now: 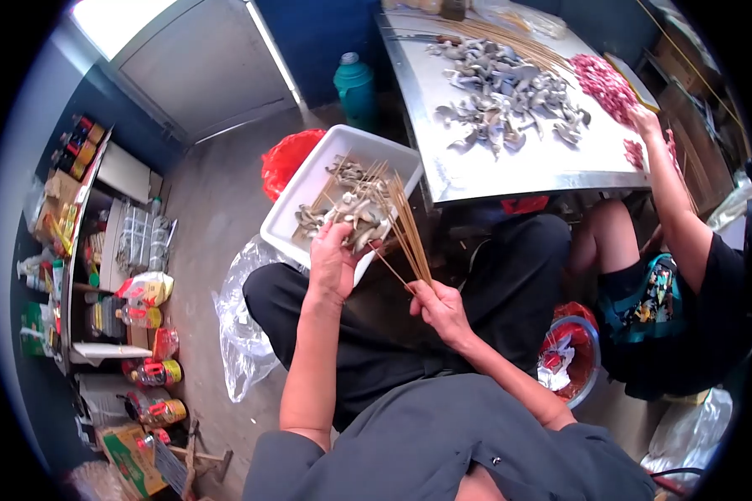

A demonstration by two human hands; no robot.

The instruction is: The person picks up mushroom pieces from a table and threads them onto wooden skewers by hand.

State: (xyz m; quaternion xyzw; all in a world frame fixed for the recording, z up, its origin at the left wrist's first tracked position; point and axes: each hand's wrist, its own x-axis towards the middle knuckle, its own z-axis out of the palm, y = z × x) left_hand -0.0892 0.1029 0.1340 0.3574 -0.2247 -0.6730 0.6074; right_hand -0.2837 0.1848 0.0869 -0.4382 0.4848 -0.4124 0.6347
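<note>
Closed around a bundle of bamboo skewers (409, 238) is the right hand (441, 311); one separate skewer (395, 273) points from it toward the left hand (330, 260). Fingers of the left hand are pinched together on oyster mushroom pieces (366, 219), above the near part of a white plastic tray (401, 157). Inside this tray, more mushrooms and skewers lie. Beside it stands a metal-edged table (551, 177), bearing a spread mushroom heap (510, 88) and raw red meat (602, 85), which a co-worker's hand (641, 121) touches. Behind the tray is a red plastic bag (288, 163).
</note>
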